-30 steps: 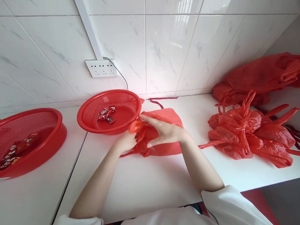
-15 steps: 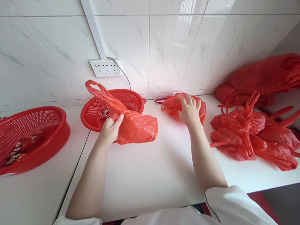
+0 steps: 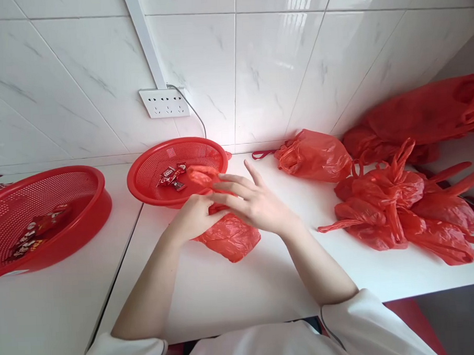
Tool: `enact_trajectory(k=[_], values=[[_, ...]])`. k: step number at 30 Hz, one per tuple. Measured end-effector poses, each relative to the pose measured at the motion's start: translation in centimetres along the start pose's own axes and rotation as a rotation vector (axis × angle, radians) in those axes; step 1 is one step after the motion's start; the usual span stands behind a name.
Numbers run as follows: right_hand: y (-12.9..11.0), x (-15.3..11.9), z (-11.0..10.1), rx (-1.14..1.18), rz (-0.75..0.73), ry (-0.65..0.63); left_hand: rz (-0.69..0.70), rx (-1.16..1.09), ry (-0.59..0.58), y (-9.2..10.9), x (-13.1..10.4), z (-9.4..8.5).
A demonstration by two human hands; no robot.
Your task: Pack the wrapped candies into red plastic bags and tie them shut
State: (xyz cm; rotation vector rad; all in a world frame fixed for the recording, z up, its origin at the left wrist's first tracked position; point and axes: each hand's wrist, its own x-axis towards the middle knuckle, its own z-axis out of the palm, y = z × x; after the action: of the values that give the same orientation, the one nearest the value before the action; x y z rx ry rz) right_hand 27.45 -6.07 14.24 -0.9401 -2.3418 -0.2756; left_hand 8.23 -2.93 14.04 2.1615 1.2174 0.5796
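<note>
A red plastic bag [image 3: 234,238] hangs from my left hand [image 3: 193,217], whose fingers are closed around its gathered upper part. Over the bag's top reaches my right hand [image 3: 257,200], fingers stretched out and apart; whether it touches the plastic is hard to make out. Just behind both hands stands a red perforated basket [image 3: 143,184], with several small red wrapped packets [image 3: 174,175] lying inside. Part of the bag's handle end overlaps the basket's right side.
At left stands a larger red basket [image 3: 100,204] with wrapped packets in it. Another red bag [image 3: 318,155] rests by the wall, and several tied red bags [image 3: 399,207] are heaped at right. Behind that heap lies a big red bundle [image 3: 422,112]. A socket strip [image 3: 165,103] is on the wall.
My right hand has left the bag by the wall and come left to the held bag. The wall-side bag now sits farther right. My left hand has tilted its bag downward.
</note>
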Motion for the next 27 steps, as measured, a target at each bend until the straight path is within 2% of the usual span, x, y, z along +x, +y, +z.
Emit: enact_trajectory(k=[3, 6, 9, 11, 14, 16, 17, 19, 21, 25, 27], values=[[2.0, -1.0, 0.3, -0.086, 0.110, -0.080, -0.044, 0.097, 0.032, -0.5, 0.0, -0.6], [3.9, -2.2, -0.4, -0.098, 0.264, -0.107, -0.121, 0.060, 0.136, -1.1, 0.0, -1.9], [3.7, -2.7, -1.7, 0.044, 0.342, -0.065, -0.153, 0.008, 0.188, -1.5, -0.1, -2.9], [2.4, -2.3, -2.3, 0.229, 0.257, -0.013, -0.151, -0.043, 0.144, -1.4, -0.3, -2.9], [-0.1, -1.1, -2.1, 0.438, -0.003, -0.024, -0.080, -0.109, 0.000, -0.9, -0.4, -2.0], [-1.2, -0.4, -1.2, 0.419, -0.091, -0.080, -0.032, -0.123, -0.080, -0.4, -0.4, -1.3], [-1.4, -0.2, -0.6, 0.363, -0.084, -0.100, -0.027, -0.118, -0.102, -0.2, -0.4, -1.1], [-1.1, -0.2, 0.4, 0.214, 0.019, -0.143, -0.039, -0.083, -0.091, 0.0, -0.3, -0.9], [-0.3, -0.5, 0.9, 0.112, 0.154, -0.216, -0.048, 0.003, -0.001, -0.2, -0.1, -1.2], [1.6, -1.8, 0.2, 0.182, 0.419, -0.385, -0.073, 0.272, 0.243, -1.8, 0.2, -2.7], [2.4, -2.4, -0.2, 0.219, 0.588, -0.435, -0.132, 0.387, 0.311, -2.9, 0.1, -3.4]])
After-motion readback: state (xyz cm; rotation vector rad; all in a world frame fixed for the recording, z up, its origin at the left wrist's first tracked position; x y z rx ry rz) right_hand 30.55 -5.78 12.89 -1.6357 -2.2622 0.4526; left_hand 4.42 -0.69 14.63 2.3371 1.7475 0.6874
